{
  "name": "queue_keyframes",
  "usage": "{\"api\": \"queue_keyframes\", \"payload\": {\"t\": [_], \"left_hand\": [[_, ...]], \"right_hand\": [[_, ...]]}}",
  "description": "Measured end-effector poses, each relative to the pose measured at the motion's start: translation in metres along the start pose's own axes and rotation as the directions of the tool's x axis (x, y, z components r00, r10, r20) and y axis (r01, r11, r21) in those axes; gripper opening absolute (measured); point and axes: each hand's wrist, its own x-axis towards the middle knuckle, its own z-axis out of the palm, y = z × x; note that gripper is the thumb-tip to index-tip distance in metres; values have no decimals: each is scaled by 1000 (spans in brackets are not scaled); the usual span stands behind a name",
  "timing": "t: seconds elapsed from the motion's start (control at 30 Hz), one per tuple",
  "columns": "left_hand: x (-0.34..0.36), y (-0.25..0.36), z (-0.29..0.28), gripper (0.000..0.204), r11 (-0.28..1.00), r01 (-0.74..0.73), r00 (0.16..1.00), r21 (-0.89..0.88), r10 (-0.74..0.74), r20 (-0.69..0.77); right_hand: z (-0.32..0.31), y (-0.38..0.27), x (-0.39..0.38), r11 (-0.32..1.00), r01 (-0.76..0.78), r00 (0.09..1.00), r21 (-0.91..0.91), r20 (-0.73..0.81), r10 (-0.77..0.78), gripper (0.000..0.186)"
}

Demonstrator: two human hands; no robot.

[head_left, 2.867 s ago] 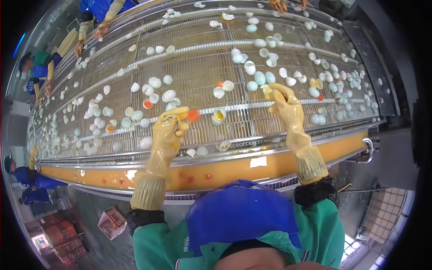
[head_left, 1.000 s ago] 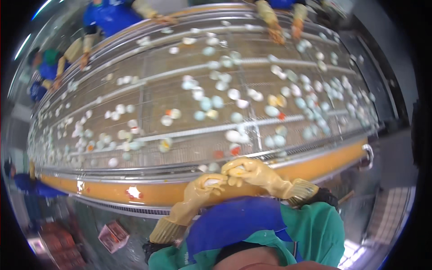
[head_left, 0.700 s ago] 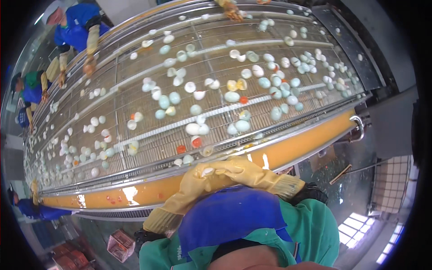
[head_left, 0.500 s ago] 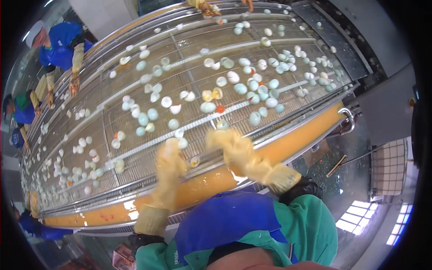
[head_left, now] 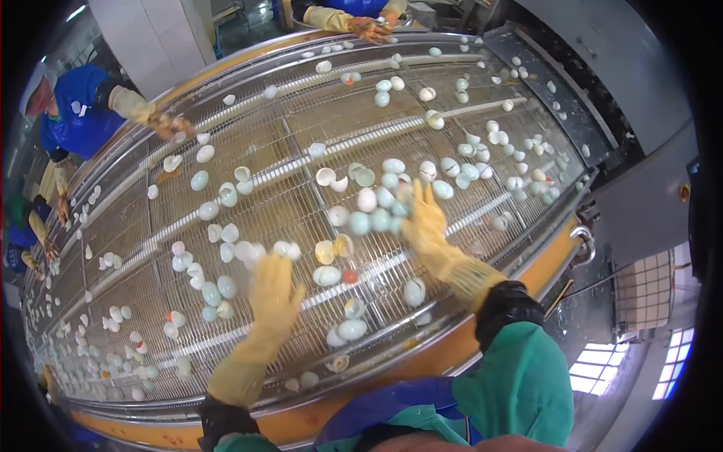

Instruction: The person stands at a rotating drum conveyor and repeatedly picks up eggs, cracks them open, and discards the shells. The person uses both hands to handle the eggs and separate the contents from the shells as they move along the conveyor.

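Observation:
My left hand (head_left: pixel 275 290), in a yellow rubber glove, reaches over the wire belt (head_left: pixel 482 241) with its fingers stretched out. It holds nothing that I can see; white shells (head_left: pixel 247 251) lie just beyond its fingertips, slightly blurred. Farther to the right, my right hand (head_left: pixel 428 226), gloved alike, has its fingers apart against the right side of a cluster of pale blue eggs (head_left: pixel 380 220). Between the hands lie two yellow-stained shell halves (head_left: pixel 324 251), a cracked pale egg (head_left: pixel 326 276) and a small red-orange piece (head_left: pixel 349 277).
Many eggs and broken shells are scattered over the belt. Its near side has a metal rail and an orange trough (head_left: pixel 452 343). Gloved co-workers' hands (head_left: pixel 370 30) work along the far edge, another person (head_left: pixel 83 113) at far left. A curved metal pipe (head_left: pixel 582 242) stands at the right corner.
Both my hands have moved from the near rail farther out over the belt, the right one reaching the egg cluster. The view has shifted, and a co-worker at the far edge shows more.

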Motion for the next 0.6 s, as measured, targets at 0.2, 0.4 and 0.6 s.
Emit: {"api": "queue_keyframes", "payload": {"t": [0.2,0.4,0.6], "left_hand": [[213,-92,17,59,897,260,864,-358,-381,-328],[128,-13,-34,54,908,-274,954,-316,216,-206],[-55,73,-25,52,886,-233,878,-400,368,305]], "right_hand": [[33,-181,154,45,17,902,999,4,-432,80],[-69,-113,105,571,288,856,769,61,-514,69],[-100,-20,-33,910,171,756,377,543,-367,47]]}}
